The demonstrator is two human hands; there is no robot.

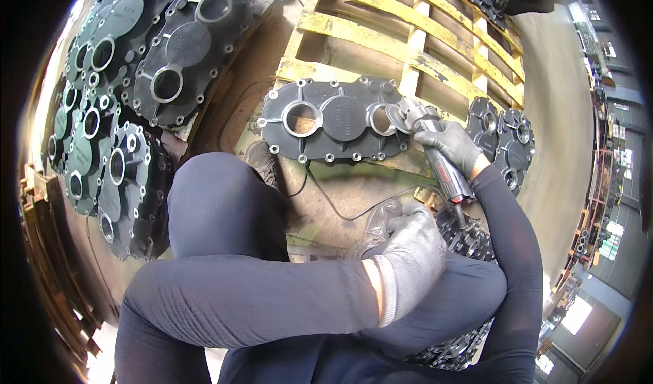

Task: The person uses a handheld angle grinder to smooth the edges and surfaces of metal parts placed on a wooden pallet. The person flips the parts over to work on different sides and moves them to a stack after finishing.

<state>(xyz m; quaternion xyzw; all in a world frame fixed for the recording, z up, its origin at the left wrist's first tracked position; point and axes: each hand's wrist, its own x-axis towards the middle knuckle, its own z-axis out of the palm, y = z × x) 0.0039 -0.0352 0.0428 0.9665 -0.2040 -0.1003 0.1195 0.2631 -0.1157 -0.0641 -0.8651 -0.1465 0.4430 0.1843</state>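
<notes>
Workshop floor, concrete, seen from above; a yellow wooden pallet (408, 23) fills the upper middle. Far left: a stack of dark cast metal covers (115, 105) with round bores and bolt holes along the rims is leaned up in overlapping rows. Brown boards (47, 261) are seen at the left edge below them.

Centre: one dark cast cover (333, 120) is laid flat on the near edge of the pallet, two large bores showing. A black shoe (262, 163) sits just beside its lower left corner. Dark-clad legs fill the lower middle.

Left hand (408, 255), grey knit glove, is crossed over to the right of the body and rested on the right thigh; fingers are curled over crumpled clear plastic (381, 224). Whether the plastic is actually gripped cannot be told.

Right hand (449, 146), grey glove, is closed fully around the body of a pneumatic hand grinder (435, 149). The tool's head is set against the right-hand bore of the flat cover. A thin hose (340, 210) is run from the tool's tail across the floor.

Right of that: more dark covers (507, 142) are stood upright against the pallet. A further dark casting (466, 238) lies under the right forearm. Shelving (605, 180) is seen at the far right edge.
</notes>
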